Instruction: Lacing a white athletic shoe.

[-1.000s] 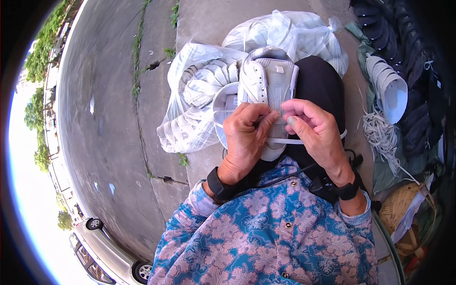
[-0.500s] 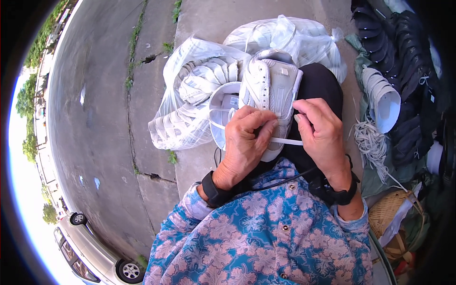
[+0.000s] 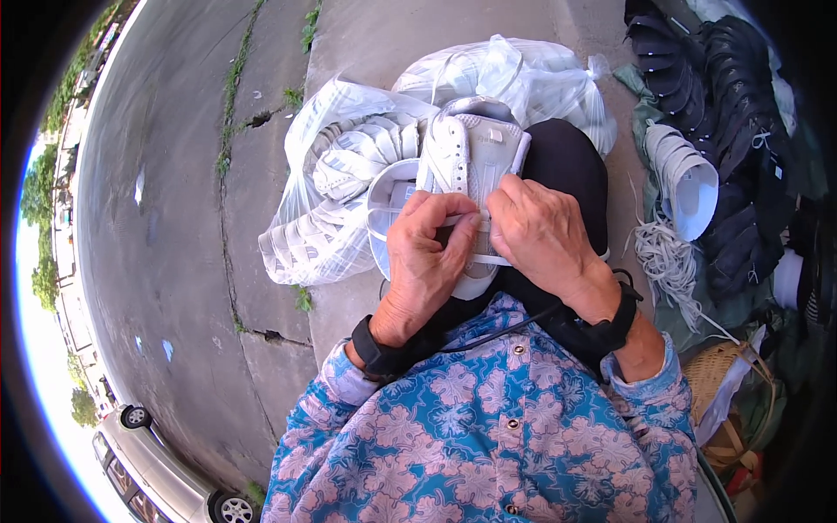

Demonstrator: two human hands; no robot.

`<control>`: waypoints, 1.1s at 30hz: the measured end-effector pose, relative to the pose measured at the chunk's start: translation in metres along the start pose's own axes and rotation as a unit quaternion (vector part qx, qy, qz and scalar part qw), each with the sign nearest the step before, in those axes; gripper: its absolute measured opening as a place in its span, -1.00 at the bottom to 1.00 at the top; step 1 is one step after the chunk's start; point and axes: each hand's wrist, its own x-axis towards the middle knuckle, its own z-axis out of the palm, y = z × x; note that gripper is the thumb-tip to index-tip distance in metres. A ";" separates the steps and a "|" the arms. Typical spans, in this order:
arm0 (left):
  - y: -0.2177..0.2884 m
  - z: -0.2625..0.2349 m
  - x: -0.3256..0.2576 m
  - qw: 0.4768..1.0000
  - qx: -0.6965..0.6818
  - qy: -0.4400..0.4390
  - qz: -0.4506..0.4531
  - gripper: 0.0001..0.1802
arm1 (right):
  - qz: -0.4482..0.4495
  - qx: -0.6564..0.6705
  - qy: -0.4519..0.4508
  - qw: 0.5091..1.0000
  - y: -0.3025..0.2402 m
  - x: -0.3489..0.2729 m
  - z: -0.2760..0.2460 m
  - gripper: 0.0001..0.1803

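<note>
A white and grey shoe upper (image 3: 499, 159) lies across my lap with its opening away from me. Over its toe end, my left hand (image 3: 427, 253) is closed, thumb and forefinger pinching a flat white shoelace (image 3: 493, 260). My right hand (image 3: 545, 235) is closed too, its fingertips nearly touching the left ones above the row of eyelets. They seem to grip the lace, though the curled fingers hide most of it. Another pale upper (image 3: 380, 248) sits just left of my left hand, partly covered by it.
Clear plastic bags (image 3: 558, 83) full of white uppers stand ahead and to the left. At right are stacked black uppers (image 3: 741, 131), nested white uppers (image 3: 689, 179), a bundle of white laces (image 3: 667, 261) and a wicker basket (image 3: 711, 379). A parked car (image 3: 161, 466) stands far left.
My right hand has moved left, in over the shoe upper, and its fingers now meet those of my left hand. The lace stretch between the hands has shortened. The whole view has shifted slightly.
</note>
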 end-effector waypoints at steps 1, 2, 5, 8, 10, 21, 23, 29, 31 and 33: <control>-0.001 -0.001 0.000 1.000 0.008 -0.002 0.001 -0.89 | 0.003 -0.004 0.002 1.000 0.002 0.000 0.000 -0.89; -0.001 -0.003 0.000 1.000 0.017 -0.003 0.002 -0.89 | -0.008 0.008 0.001 1.000 0.004 0.001 -0.001 -0.89; 0.012 -0.007 0.001 0.998 0.037 -0.039 -0.025 -0.87 | -0.021 0.017 -0.001 1.000 0.005 0.000 -0.004 -0.90; 0.011 -0.010 -0.002 0.999 0.024 -0.020 -0.018 -0.87 | -0.022 0.010 -0.009 1.000 0.006 -0.004 -0.010 -0.90; 0.012 -0.012 -0.001 0.999 0.018 -0.019 -0.020 -0.87 | -0.017 -0.001 -0.017 1.000 0.012 -0.010 -0.017 -0.90; 0.005 -0.007 0.000 0.999 0.045 -0.020 -0.002 -0.90 | -0.004 0.036 0.015 0.999 -0.001 -0.002 -0.004 -0.90; 0.003 -0.008 -0.002 1.000 0.016 -0.013 -0.011 -0.88 | -0.009 0.015 0.004 1.000 -0.003 0.000 -0.001 -0.90; 0.009 -0.010 -0.004 0.999 -0.028 0.019 -0.013 -0.87 | -0.033 0.000 -0.005 0.999 0.001 -0.002 -0.004 -0.90; 0.015 -0.012 -0.004 1.000 -0.021 0.017 -0.005 -0.87 | -0.037 -0.001 -0.013 0.999 0.003 -0.003 -0.008 -0.90; 0.016 -0.014 -0.004 1.000 -0.017 0.012 0.002 -0.86 | -0.036 -0.003 -0.022 0.999 0.003 -0.003 -0.009 -0.90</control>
